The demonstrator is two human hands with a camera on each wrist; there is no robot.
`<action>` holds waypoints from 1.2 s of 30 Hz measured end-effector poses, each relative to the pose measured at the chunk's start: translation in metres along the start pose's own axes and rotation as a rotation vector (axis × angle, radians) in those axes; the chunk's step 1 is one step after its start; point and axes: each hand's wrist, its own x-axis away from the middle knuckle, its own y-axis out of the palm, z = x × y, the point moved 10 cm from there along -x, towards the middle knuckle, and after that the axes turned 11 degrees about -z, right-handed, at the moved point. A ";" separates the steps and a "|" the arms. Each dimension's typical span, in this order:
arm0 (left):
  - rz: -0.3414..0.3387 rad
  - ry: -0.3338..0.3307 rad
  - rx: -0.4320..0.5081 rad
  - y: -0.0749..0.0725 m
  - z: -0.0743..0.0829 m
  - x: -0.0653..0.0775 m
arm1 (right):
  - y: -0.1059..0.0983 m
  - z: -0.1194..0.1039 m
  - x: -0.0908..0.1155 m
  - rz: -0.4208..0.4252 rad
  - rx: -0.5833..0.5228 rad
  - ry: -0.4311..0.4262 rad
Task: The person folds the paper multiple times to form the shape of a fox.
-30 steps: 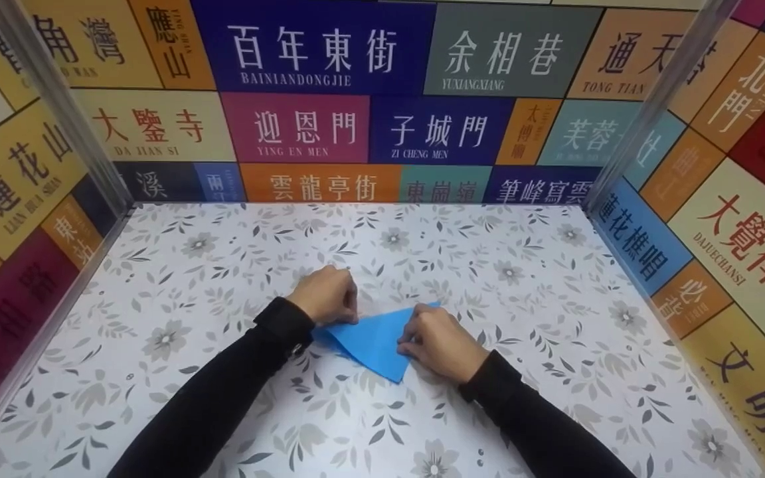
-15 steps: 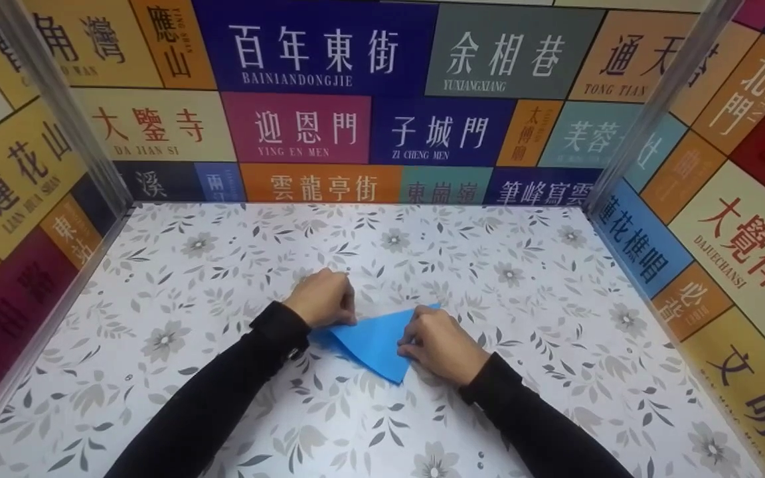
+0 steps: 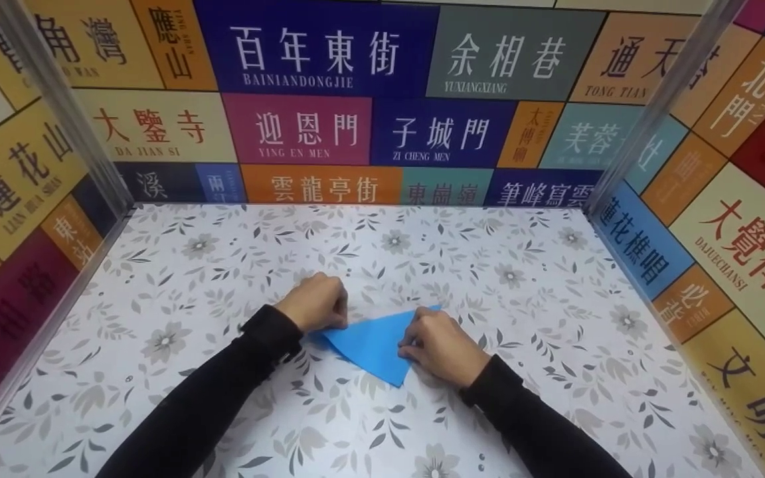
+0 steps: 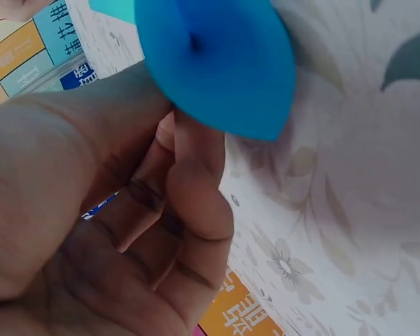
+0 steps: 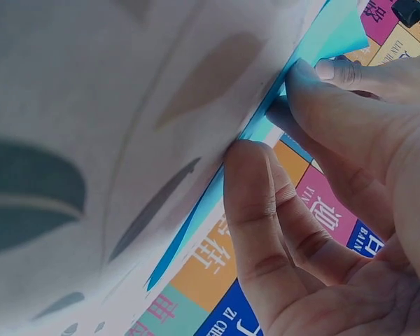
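A sheet of blue paper [image 3: 372,345], folded into a triangle, lies on the patterned table between both hands. At its left corner my left hand [image 3: 319,302] pinches the fold between thumb and forefinger. The left wrist view shows the paper [image 4: 224,70] bulging into a hollow pocket above those fingertips, with part of the thumb hidden. Along the right edge, my right hand [image 3: 445,345] holds the paper between thumb and bent fingers. Seen from the right wrist, the paper [image 5: 189,231] is a thin layered edge close to the tabletop, fingertips right at it.
The white table [image 3: 223,411] carries a grey leaf and flower print. Panels with large Chinese lettering [image 3: 316,126] stand behind it and on both sides. Clear corner posts [image 3: 648,113] rise at the back left and right.
My left hand has slid slightly left and towards me along the fold, showing more of the paper's left end. The right hand stays in place.
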 end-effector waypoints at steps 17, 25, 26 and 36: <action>-0.004 0.021 0.011 0.002 -0.007 0.009 | 0.000 -0.004 0.003 0.006 0.000 -0.020; -0.015 -0.014 0.033 0.003 -0.016 0.012 | 0.002 -0.002 0.001 -0.011 -0.011 0.009; -0.018 -0.019 0.036 0.003 -0.017 0.012 | 0.003 -0.003 0.001 -0.011 -0.011 0.004; 0.021 -0.054 0.060 -0.001 -0.029 0.025 | 0.000 -0.003 0.001 -0.005 -0.011 -0.011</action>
